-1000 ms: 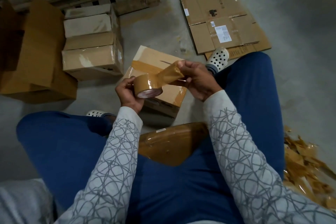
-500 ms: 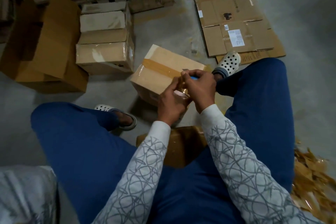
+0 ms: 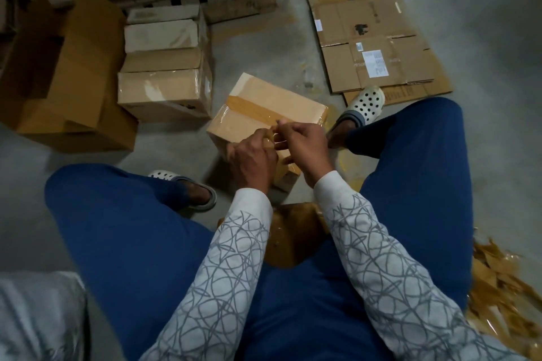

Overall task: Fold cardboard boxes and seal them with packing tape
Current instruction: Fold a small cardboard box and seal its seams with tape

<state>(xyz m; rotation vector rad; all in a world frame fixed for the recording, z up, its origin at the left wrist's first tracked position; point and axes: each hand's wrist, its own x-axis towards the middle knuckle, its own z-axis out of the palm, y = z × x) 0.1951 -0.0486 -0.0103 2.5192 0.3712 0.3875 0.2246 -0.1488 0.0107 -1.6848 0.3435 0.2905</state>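
- Left hand [image 3: 252, 157] and right hand [image 3: 305, 143] meet over the near edge of the box [image 3: 264, 114]; both pinch what looks like tape [image 3: 274, 142], roll mostly hidden.
- Box sits on floor between the feet, closed, a tape strip [image 3: 252, 107] already across its top; this seam seems nearly done.
- Left of box: sealed stack [image 3: 165, 67], done.
- Beyond box, right: flat cardboard [image 3: 372, 38], not yet folded.
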